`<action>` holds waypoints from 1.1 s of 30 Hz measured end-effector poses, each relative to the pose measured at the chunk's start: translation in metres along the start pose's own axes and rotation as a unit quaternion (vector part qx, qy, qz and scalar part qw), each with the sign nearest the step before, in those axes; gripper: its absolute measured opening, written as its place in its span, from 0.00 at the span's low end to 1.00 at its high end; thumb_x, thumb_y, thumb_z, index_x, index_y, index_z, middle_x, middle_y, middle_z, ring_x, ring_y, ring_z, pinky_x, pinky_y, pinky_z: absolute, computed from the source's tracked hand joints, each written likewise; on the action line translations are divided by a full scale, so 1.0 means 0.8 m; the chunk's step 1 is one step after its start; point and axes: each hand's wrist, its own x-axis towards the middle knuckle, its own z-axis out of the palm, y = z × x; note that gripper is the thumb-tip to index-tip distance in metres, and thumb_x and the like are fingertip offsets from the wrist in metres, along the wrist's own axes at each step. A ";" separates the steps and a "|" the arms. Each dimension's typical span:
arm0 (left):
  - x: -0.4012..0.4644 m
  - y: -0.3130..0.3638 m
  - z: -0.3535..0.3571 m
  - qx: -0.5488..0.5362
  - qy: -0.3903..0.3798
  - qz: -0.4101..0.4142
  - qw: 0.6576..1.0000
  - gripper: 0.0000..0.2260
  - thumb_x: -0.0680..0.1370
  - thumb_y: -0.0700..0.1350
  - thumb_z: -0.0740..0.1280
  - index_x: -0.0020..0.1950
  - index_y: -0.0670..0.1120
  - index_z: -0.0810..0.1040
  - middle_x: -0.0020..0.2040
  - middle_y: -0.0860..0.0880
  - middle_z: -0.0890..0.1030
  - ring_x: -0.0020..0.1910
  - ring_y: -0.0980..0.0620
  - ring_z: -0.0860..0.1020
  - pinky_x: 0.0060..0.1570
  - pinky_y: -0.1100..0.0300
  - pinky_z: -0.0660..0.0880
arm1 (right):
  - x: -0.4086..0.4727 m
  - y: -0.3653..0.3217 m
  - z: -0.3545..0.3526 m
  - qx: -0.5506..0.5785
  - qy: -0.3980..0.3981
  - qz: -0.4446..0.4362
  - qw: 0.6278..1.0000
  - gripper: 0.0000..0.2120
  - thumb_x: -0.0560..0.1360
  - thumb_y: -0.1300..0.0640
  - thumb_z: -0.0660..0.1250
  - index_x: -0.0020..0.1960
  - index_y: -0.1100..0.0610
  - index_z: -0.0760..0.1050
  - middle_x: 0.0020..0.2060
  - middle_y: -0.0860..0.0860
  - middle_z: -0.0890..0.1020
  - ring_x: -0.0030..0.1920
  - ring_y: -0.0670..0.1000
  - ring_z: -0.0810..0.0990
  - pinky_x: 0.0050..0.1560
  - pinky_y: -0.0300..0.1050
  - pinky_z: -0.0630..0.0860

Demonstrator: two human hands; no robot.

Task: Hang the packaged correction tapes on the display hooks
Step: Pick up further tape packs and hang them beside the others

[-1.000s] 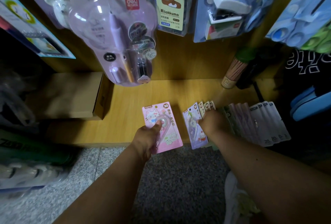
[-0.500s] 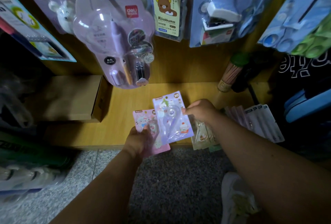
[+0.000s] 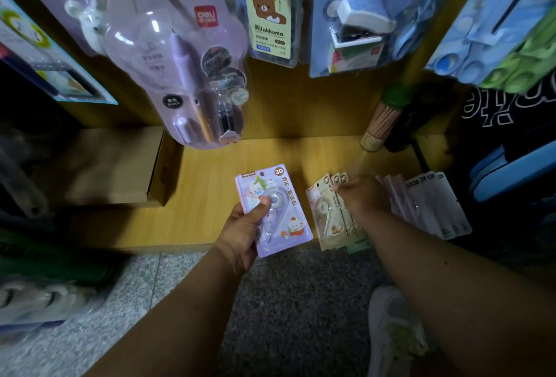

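the left hand (image 3: 243,233) has its grip closed around a lilac correction tape pack (image 3: 278,211), thumb pressed on the clear blister over the tape wheel, fingers hidden behind the card. the pack stands tilted, its top leaning toward eleven o'clock, held just above the front edge of the wooden surface (image 3: 207,184). whether a second pack sits behind it cannot be told.

at three o'clock from that pack the right hand (image 3: 362,196) reaches down onto a fanned row of cream packs (image 3: 326,217) lying on the surface. its fingers curl over their upper right edges, but the fingertips are hidden, so i cannot tell if the grip pinches one or only rests there. further toward three o'clock lie more fanned packs, pale pink and then white ones (image 3: 436,208), touching each other in a row.

at nine o'clock from the held pack a cardboard box (image 3: 111,166) sits on the surface. above, at twelve o'clock, a large lilac pen blister (image 3: 177,54) hangs from the display, with a bear-printed pack (image 3: 269,12) and a stapler pack (image 3: 355,18) hanging toward one o'clock. below is speckled floor (image 3: 144,286), and a pale shoe (image 3: 394,331) at five o'clock.
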 end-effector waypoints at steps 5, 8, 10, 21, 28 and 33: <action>0.005 -0.005 -0.009 0.003 0.012 0.000 1.000 0.21 0.73 0.44 0.72 0.65 0.39 0.78 0.57 0.37 0.83 0.47 0.40 0.84 0.43 0.44 0.82 | 0.005 0.016 0.025 -0.129 -0.016 -0.010 0.991 0.21 0.73 0.43 0.68 0.54 0.59 0.80 0.52 0.57 0.83 0.53 0.59 0.81 0.46 0.45 0.74; 0.007 -0.006 -0.012 0.005 0.004 0.001 1.000 0.16 0.76 0.42 0.70 0.63 0.39 0.79 0.54 0.38 0.84 0.44 0.42 0.85 0.40 0.47 0.82 | 0.002 0.012 0.031 -0.165 -0.012 -0.019 0.986 0.20 0.74 0.44 0.67 0.55 0.60 0.79 0.53 0.58 0.82 0.54 0.60 0.81 0.48 0.47 0.75; 0.009 -0.008 -0.015 0.007 0.004 0.000 1.000 0.13 0.77 0.42 0.70 0.61 0.40 0.80 0.51 0.40 0.85 0.43 0.42 0.85 0.39 0.47 0.82 | -0.001 0.011 0.035 -0.183 -0.018 -0.029 0.982 0.16 0.77 0.48 0.65 0.53 0.60 0.79 0.52 0.58 0.83 0.53 0.60 0.81 0.44 0.45 0.72; 0.012 -0.011 -0.035 0.076 0.103 0.100 0.987 0.19 0.71 0.45 0.76 0.58 0.39 0.80 0.54 0.36 0.84 0.52 0.32 0.82 0.50 0.27 0.76 | -0.004 -0.036 0.010 0.061 -0.040 -0.050 0.996 0.12 0.76 0.51 0.68 0.45 0.61 0.81 0.41 0.58 0.83 0.46 0.60 0.80 0.44 0.43 0.71; 0.009 -0.012 -0.027 0.089 0.107 0.097 0.986 0.25 0.71 0.48 0.77 0.63 0.39 0.76 0.57 0.37 0.83 0.53 0.35 0.82 0.51 0.30 0.77 | -0.015 -0.039 -0.001 0.207 -0.118 -0.052 0.970 0.09 0.74 0.56 0.71 0.40 0.61 0.77 0.29 0.50 0.75 0.32 0.48 0.73 0.37 0.39 0.68; 0.010 -0.011 -0.025 0.067 0.117 0.088 0.987 0.19 0.76 0.43 0.73 0.63 0.38 0.75 0.56 0.37 0.83 0.52 0.34 0.83 0.50 0.30 0.77 | -0.005 -0.031 -0.016 0.245 -0.084 -0.036 0.965 0.12 0.74 0.58 0.71 0.33 0.57 0.74 0.27 0.50 0.74 0.30 0.48 0.71 0.33 0.38 0.66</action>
